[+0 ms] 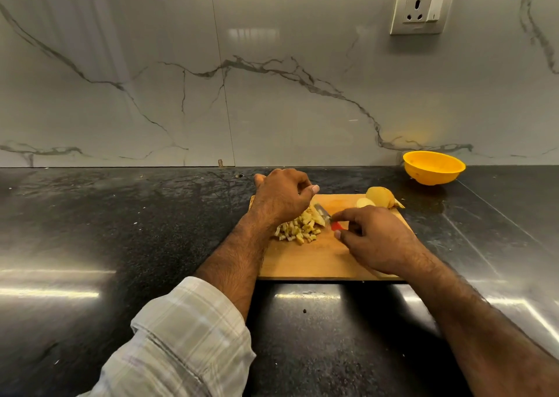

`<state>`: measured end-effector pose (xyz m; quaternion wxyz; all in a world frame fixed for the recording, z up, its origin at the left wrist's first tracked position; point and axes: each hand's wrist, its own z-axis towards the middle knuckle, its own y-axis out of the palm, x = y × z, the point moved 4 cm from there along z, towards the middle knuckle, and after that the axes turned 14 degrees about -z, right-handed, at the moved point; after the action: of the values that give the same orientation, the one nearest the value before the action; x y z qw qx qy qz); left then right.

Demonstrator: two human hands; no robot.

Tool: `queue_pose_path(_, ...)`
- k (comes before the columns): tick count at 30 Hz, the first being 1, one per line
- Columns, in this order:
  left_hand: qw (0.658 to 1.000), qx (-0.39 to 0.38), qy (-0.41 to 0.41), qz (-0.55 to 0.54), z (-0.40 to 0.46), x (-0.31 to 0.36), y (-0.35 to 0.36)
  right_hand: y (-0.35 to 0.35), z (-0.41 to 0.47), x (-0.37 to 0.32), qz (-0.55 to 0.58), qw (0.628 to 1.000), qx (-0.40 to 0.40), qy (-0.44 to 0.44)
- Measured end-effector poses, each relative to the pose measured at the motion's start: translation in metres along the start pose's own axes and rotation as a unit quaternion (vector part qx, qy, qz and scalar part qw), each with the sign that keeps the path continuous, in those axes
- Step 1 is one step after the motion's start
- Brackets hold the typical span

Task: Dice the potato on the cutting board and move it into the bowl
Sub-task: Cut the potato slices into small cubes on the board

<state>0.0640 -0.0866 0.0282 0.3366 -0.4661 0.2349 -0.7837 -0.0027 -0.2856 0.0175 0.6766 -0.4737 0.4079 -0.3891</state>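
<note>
A wooden cutting board [317, 260] lies on the dark counter. On its left part sits a pile of diced potato [298, 228]. My left hand [281, 198] is curled over the far side of the pile; what its fingers hold is hidden. My right hand [375, 236] grips a knife with a red handle [336, 225], whose blade [322, 210] points at the pile. A larger uncut potato piece [379, 197] rests at the board's far right corner. The yellow bowl [433, 166] stands beyond the board to the right, against the wall.
The black stone counter [121, 230] stretches left and right of the board. A marble backsplash rises behind it, with a wall socket [422, 9] at the upper right. A few small scraps lie scattered on the counter.
</note>
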Motion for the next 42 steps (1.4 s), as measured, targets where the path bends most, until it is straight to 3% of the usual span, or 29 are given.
queue_pose_path(10,0.997,0.050,0.055,-0.025,0.001,0.004,-0.005,-0.002,0.000,0.005,0.141,0.989,-0.016,0.041)
queue_pose_path(17,0.997,-0.021,0.068,0.012,-0.003,0.009,-0.001,-0.006,-0.004,0.006,0.304,0.950,-0.036,0.060)
queue_pose_path(25,0.999,0.016,0.040,0.020,0.002,-0.011,-0.012,-0.006,-0.006,0.008,0.414,0.901,-0.101,0.080)
queue_pose_path(32,0.999,0.042,0.005,0.015,0.002,-0.021,-0.020,0.000,-0.001,0.017,0.377,0.916,-0.081,0.108)
queue_pose_path(37,0.998,0.060,0.004,-0.012,0.003,-0.019,-0.021,-0.004,0.002,0.021,0.192,0.976,0.036,0.100)
queue_pose_path(42,0.999,0.023,0.024,-0.031,0.000,-0.009,-0.011,-0.003,0.001,0.017,0.116,0.989,0.056,0.071)
